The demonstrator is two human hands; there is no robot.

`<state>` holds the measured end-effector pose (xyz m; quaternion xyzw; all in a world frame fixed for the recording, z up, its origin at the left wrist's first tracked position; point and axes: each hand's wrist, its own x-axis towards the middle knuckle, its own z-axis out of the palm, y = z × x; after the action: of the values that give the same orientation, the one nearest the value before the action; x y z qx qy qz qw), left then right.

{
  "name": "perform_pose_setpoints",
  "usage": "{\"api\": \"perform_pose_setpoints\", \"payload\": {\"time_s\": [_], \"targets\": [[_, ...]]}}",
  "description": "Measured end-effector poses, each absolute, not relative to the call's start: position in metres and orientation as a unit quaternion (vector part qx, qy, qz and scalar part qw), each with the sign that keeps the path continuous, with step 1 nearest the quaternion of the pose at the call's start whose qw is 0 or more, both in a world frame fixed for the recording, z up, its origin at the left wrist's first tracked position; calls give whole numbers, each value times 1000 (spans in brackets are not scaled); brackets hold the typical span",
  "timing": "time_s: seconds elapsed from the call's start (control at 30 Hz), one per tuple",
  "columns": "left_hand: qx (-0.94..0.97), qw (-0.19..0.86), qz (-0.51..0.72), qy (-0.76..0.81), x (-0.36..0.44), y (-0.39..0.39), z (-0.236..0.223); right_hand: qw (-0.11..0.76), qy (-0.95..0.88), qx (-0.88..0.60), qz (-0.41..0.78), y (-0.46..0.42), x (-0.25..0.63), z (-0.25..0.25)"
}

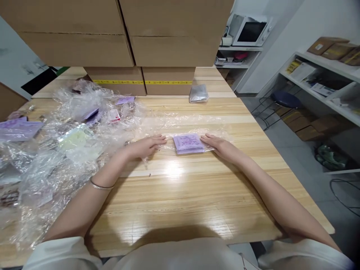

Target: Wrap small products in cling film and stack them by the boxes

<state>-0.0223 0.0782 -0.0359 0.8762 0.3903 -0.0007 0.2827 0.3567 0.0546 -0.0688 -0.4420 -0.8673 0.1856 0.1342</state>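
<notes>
A flat purple packet (189, 143) with a darker printed pattern lies on a sheet of clear plastic film (180, 120) on the wooden table. My left hand (148, 146) rests on the film to the left of the packet, fingers stretched out and a gap between hand and packet. On the other side, my right hand (221, 146) lies with extended fingers, its fingertips at the packet's right edge. Whether they touch the packet or only the film, I cannot tell. Neither hand grips anything that I can see.
Crumpled clear plastic (67, 150) with purple packets among it heaps over the table's left side. Stacked cardboard boxes (171, 48) stand at the back, near a small silvery wrapped bundle (198, 93). Beyond the right edge are a stool (285, 99) and shelves (317, 88).
</notes>
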Motion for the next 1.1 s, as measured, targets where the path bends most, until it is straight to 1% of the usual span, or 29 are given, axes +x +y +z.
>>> {"api": "perform_pose_setpoints", "payload": {"time_s": [0.2, 0.27, 0.33, 0.4, 0.53, 0.6, 0.7, 0.77, 0.8, 0.87, 0.9, 0.93, 0.97, 1.0, 1.03, 1.1], "targets": [[787, 442, -41, 427, -49, 82, 5, 98, -769, -462, 430, 51, 383, -24], [770, 473, -51, 426, -56, 84, 12, 97, -728, -463, 496, 48, 384, -12], [761, 485, -42, 428, -59, 86, 13, 108, -689, -477, 534, 46, 382, -7], [754, 486, -30, 440, -58, 87, 11, 123, -665, -496, 545, 47, 381, -9], [746, 494, -2, 447, -52, 88, 6, 144, -643, -540, 524, 55, 384, -20], [746, 506, 0, 433, -50, 89, 2, 130, -639, -554, 518, 59, 388, -27], [734, 529, -34, 424, -52, 91, -5, 86, -664, -556, 492, 63, 394, -38], [736, 491, -56, 463, -52, 89, -8, 59, -702, -586, 399, 63, 395, -41], [745, 443, -62, 496, -50, 87, -8, 49, -721, -612, 322, 62, 393, -41], [778, 276, -52, 562, -42, 77, -2, 49, -745, -653, 131, 55, 384, -36], [792, 178, -39, 583, -36, 69, 3, 64, -754, -653, 45, 50, 377, -32], [807, 68, -7, 587, -27, 60, 8, 83, -771, -631, -13, 44, 368, -28], [819, -11, 31, 573, -16, 49, 12, 104, -799, -591, -40, 37, 358, -24], [833, -48, 60, 548, -4, 39, 15, 115, -835, -538, -35, 30, 346, -22], [857, -50, 75, 507, 8, 29, 16, 116, -872, -476, -5, 23, 335, -21], [925, 1, 73, 374, 30, 10, 12, 99, -919, -376, 66, 12, 313, -28]]}}
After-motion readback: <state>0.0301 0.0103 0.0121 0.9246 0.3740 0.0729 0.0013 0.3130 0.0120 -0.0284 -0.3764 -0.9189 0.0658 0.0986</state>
